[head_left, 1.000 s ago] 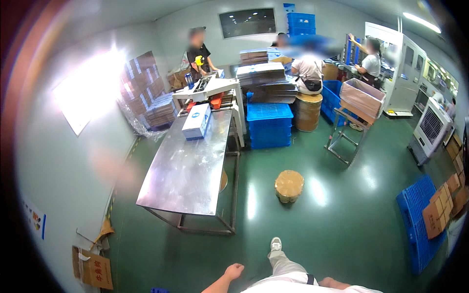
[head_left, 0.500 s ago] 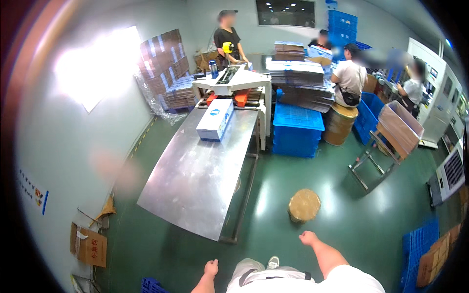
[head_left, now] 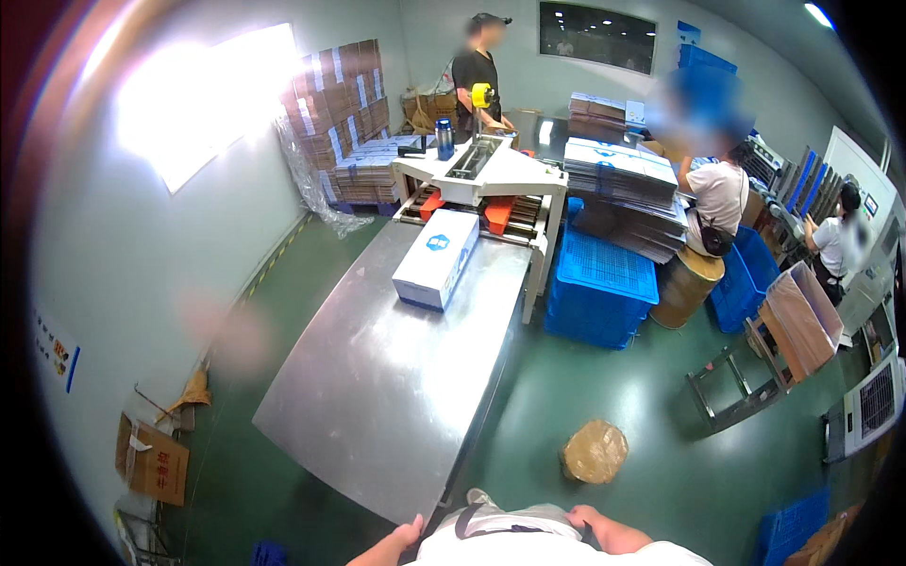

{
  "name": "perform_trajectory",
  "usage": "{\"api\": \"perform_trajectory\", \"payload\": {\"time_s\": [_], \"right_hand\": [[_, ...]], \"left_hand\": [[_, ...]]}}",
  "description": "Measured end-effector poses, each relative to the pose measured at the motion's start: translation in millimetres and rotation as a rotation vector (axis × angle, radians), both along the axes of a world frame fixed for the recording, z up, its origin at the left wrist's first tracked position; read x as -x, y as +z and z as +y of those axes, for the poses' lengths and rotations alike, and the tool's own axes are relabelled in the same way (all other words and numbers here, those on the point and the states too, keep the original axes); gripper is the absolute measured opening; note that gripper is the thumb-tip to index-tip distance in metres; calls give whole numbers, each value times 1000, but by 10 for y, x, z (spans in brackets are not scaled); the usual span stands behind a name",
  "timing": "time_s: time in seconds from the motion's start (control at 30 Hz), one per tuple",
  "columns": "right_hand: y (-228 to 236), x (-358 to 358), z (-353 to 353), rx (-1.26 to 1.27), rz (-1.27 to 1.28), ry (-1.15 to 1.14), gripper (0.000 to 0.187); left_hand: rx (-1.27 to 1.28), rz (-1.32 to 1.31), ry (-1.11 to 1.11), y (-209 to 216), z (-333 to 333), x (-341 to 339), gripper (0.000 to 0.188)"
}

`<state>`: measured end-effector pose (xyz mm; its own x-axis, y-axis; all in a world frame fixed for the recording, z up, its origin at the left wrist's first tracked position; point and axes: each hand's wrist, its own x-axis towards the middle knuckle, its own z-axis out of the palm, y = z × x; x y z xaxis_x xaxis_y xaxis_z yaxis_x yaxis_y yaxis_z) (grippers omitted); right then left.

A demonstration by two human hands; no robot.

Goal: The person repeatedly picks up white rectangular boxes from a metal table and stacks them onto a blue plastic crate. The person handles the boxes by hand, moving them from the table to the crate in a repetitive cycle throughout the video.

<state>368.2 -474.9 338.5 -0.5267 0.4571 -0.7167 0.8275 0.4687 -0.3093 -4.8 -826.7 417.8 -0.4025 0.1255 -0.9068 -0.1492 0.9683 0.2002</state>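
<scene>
On the table, a blue-marked white box; left fingers, right fingers: opening, hold unclear

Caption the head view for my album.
White box on a metal table, the wearer's left hand near the table's corner.

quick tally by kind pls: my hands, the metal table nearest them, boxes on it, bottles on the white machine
Left hand and right hand: 2
Metal table: 1
White box: 1
Bottle on white machine: 1
Total: 5
</scene>
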Motion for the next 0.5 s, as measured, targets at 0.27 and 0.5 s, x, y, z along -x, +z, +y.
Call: {"api": "perform_trajectory", "payload": {"time_s": [0.27,0.5], "right_hand": [[-10,734,659,91,-126,79,54],[-52,2771,1871,-65,100,209,46]], "left_hand": [[-119,-97,-129,-534,-471,134,89],[34,-33,5,-398,-270,76,87]]}}
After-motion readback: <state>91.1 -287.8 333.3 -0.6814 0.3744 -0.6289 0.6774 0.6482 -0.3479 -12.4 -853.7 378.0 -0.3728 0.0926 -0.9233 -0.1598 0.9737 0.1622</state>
